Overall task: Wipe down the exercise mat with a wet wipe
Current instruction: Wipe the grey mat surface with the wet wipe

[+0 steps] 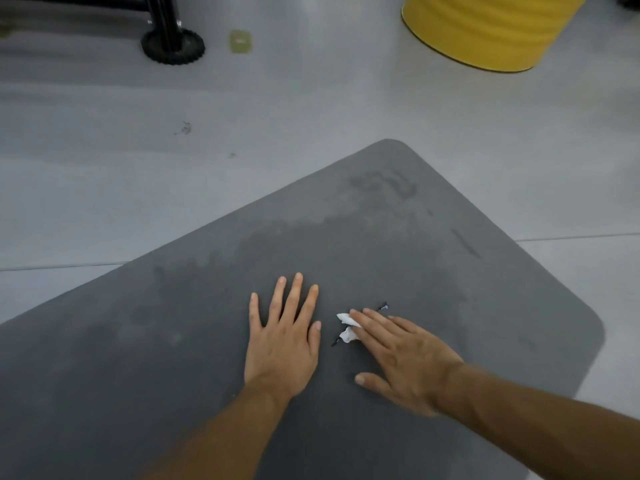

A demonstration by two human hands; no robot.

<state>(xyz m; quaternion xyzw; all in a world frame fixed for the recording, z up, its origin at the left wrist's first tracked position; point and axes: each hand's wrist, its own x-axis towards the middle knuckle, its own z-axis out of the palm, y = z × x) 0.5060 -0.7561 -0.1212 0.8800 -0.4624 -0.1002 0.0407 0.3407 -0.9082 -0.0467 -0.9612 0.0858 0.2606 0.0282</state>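
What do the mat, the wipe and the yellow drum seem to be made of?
Mat: probably foam or rubber, matte dark grey, rounded corner, darker damp-looking patches.
Wipe: thin white nonwoven-looking sheet, crumpled under the right hand.
Yellow drum: ribbed, faintly glossy; painted metal or plastic, unclear.

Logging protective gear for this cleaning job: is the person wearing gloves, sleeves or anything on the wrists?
No. The left hand and right hand are bare, without gloves or visible rings. The left forearm and right forearm show no sleeves, watch or bands.
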